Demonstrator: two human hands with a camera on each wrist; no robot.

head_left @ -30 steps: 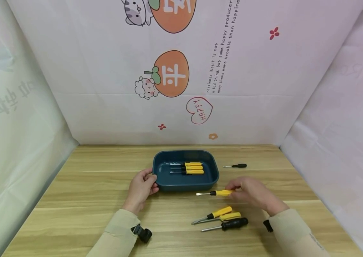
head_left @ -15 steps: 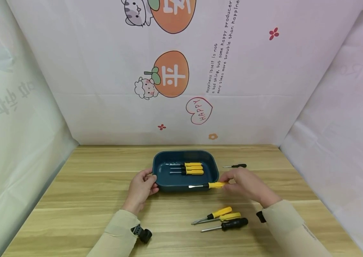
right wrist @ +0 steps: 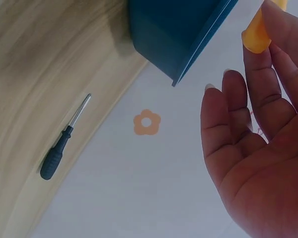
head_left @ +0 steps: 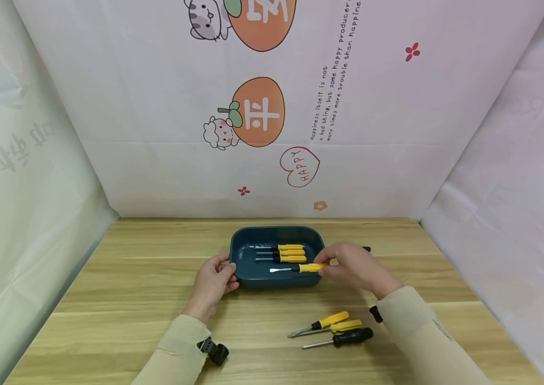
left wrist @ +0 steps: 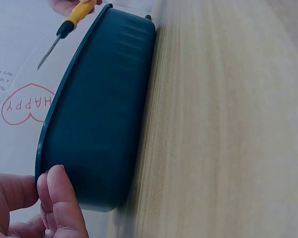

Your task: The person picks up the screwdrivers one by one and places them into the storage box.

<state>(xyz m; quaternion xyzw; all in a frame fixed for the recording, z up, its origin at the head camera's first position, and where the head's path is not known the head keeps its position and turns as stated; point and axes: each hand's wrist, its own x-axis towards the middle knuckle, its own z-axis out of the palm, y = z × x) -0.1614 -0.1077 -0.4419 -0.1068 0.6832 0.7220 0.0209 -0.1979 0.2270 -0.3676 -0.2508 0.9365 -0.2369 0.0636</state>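
Note:
A dark teal box [head_left: 272, 282] stands on the table in the head view, with several yellow-handled screwdrivers [head_left: 292, 253] lying side by side in it. At the box's left front corner, my left hand [head_left: 210, 280] pinches the rim, thumb on the inside and fingers outside. My right hand [head_left: 356, 267] pinches the end of a yellow-and-black screwdriver [head_left: 308, 268]; its flat metal tip points left. This screwdriver is over the front right part of the box, above the rim in the left wrist view. In the right wrist view only the yellow handle end [right wrist: 258, 37] shows.
In front of the box lie two yellow-handled screwdrivers [head_left: 333, 320] touching or crossing, and a black-handled screwdriver [head_left: 352, 337]. A small black screwdriver [right wrist: 54, 156] lies right of the box, mostly hidden by my right hand in the head view. A printed white backdrop rises behind the table.
My right hand has carried the yellow-and-black screwdriver left and away from me, from in front of the box to over it. The left hand keeps its grip on the rim.

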